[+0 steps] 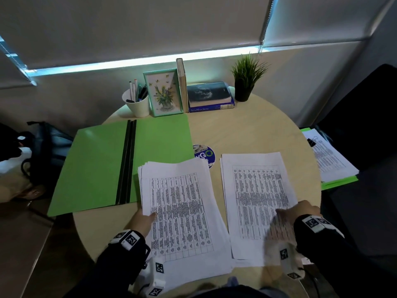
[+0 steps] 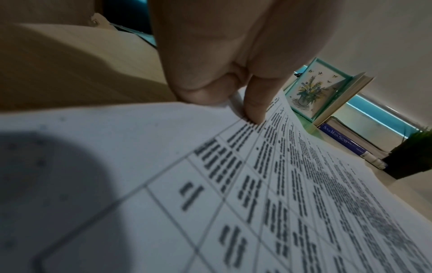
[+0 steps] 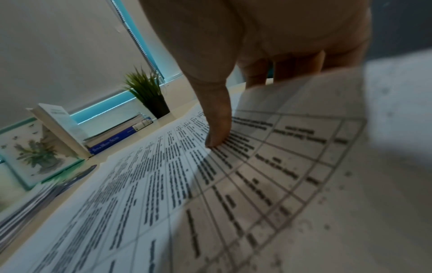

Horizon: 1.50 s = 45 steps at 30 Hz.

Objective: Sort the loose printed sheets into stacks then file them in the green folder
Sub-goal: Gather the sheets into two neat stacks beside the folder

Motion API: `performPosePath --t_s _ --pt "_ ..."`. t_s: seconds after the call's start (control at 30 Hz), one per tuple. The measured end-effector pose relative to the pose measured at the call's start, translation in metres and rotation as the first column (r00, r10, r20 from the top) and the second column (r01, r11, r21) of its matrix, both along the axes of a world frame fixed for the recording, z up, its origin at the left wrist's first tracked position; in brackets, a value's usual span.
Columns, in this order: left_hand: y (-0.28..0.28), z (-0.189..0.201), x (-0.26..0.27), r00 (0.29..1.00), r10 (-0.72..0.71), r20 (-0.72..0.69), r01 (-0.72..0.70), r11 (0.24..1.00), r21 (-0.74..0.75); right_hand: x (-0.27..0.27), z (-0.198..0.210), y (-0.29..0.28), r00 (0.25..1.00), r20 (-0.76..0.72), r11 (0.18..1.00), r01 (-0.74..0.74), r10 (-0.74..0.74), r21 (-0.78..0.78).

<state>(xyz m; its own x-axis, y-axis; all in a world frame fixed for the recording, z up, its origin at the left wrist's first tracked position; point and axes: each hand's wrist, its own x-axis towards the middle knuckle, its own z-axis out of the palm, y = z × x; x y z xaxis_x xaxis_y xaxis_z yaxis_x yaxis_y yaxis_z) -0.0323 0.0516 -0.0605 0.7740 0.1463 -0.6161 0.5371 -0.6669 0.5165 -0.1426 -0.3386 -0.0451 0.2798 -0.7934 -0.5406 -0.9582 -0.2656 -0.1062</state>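
An open green folder [image 1: 96, 164] with a black spine lies flat on the left of the round table [image 1: 247, 134]. Two stacks of printed table sheets lie in front of me. My left hand [image 1: 148, 215] pinches the left edge of the left stack [image 1: 182, 211], which overlaps the folder's right flap; in the left wrist view thumb and finger [image 2: 254, 110] squeeze that paper edge [image 2: 235, 100]. My right hand [image 1: 287, 210] holds the right edge of the right stack [image 1: 257, 201]. Its thumb [image 3: 217, 136] presses on top, and the other fingers are behind a curled-up sheet [image 3: 304, 147].
At the table's back stand a white pen cup [image 1: 136, 104], a framed flower picture [image 1: 164, 92], books [image 1: 209, 96] and a potted plant [image 1: 247, 78]. A round blue sticker [image 1: 205, 154] shows between folder and stacks. Off the right edge lie clipped papers on another green folder [image 1: 330, 160]. A dark bag [image 1: 43, 147] sits left.
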Motion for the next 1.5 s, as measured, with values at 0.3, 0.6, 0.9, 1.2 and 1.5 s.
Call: performPosePath --t_s 0.3,0.6,0.9,1.2,1.5 --pt "0.003 0.003 -0.001 0.998 -0.065 0.015 0.065 0.997 0.044 0.015 0.014 -0.005 0.959 0.237 0.985 -0.169 0.154 0.043" --pt "0.007 0.003 0.002 0.995 -0.101 -0.012 0.101 0.994 0.034 0.029 0.058 -0.023 0.873 0.472 0.987 -0.156 0.124 0.031" --pt "-0.015 0.003 -0.01 0.993 -0.118 0.016 0.119 0.988 -0.094 0.029 0.02 0.079 0.91 0.389 0.93 -0.258 0.144 0.26" --pt "-0.029 -0.001 -0.017 0.997 -0.055 -0.049 0.046 0.985 -0.168 0.029 0.014 0.129 0.88 0.348 0.859 -0.428 0.324 0.282" --pt "-0.024 0.002 -0.008 0.975 -0.221 -0.022 0.22 0.975 -0.032 0.029 0.01 0.119 0.871 0.397 0.876 -0.408 0.289 0.259"
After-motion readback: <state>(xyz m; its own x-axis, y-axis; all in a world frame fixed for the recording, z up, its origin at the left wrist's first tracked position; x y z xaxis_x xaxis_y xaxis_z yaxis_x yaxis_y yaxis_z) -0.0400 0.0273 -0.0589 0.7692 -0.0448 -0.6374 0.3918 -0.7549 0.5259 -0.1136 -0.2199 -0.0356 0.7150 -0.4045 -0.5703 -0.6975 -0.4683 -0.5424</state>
